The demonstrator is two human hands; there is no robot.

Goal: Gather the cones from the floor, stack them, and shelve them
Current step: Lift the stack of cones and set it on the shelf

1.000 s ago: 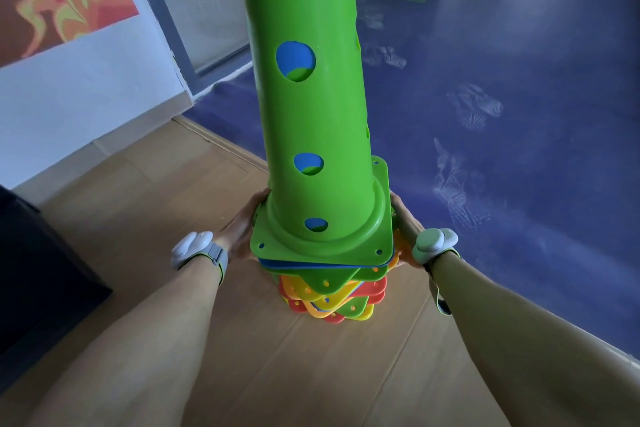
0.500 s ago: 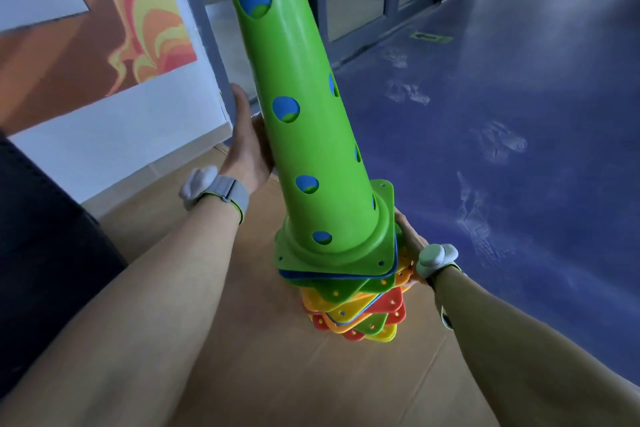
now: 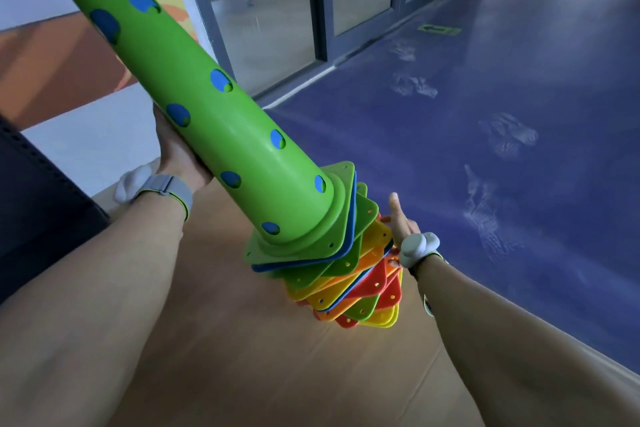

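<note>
A tall stack of cones (image 3: 221, 135) lies tilted across the view, its tip up to the left and out of frame. The outer cone is green with round holes that show blue inside. Several square bases (image 3: 349, 274) in green, blue, yellow, orange and red fan out at the lower end, above the wooden floor. My left hand (image 3: 176, 152) cups the underside of the green shaft near its middle. My right hand (image 3: 398, 222) presses against the right side of the bases, thumb raised; its fingers are hidden behind them.
A dark black object (image 3: 38, 211) fills the left edge. A white wall with an orange mural (image 3: 69, 55) rises behind it. Glass doors in dark frames (image 3: 322, 3) stand at the back. A blue floor (image 3: 502, 121) with pale footprints spreads right; tan wooden floor (image 3: 277, 367) lies below.
The stack has tipped from upright to a strong lean toward the left. My left hand moved from the bases up along the shaft. My right hand stayed at the bases.
</note>
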